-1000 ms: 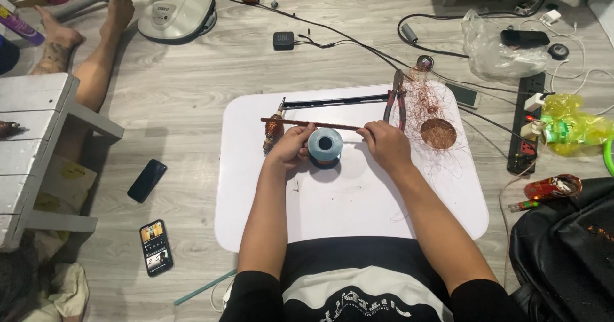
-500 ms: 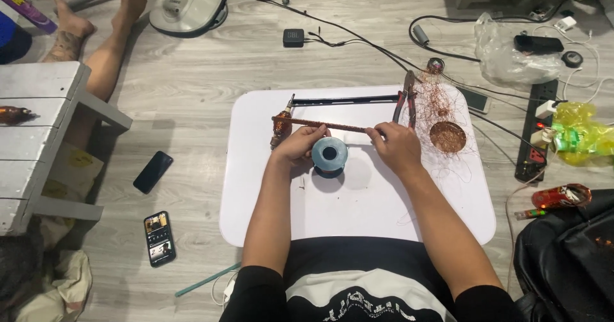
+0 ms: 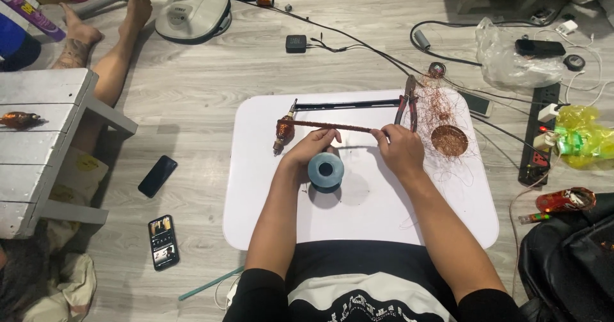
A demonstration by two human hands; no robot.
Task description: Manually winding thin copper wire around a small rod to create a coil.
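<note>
Grey plank floor (image 3: 211,72) all around us, strewn with cables, two phones and a fan base (image 3: 192,14). On it sits the white worktop (image 3: 384,213), and that's where we're working. Our left hand (image 3: 311,148) and right hand (image 3: 400,148) are both up at the far half, just past the blue-grey spool (image 3: 325,170). Between them runs a long copper-wound rod (image 3: 329,126), lying left to right across us, ending leftward in a copper motor armature (image 3: 283,130). Right grip is closed, pinching the rod's right end; left grip curls shut near its middle. Pliers (image 3: 405,104) and a copper wire tangle (image 3: 448,136) sit just right, the right hand nearer.
</note>
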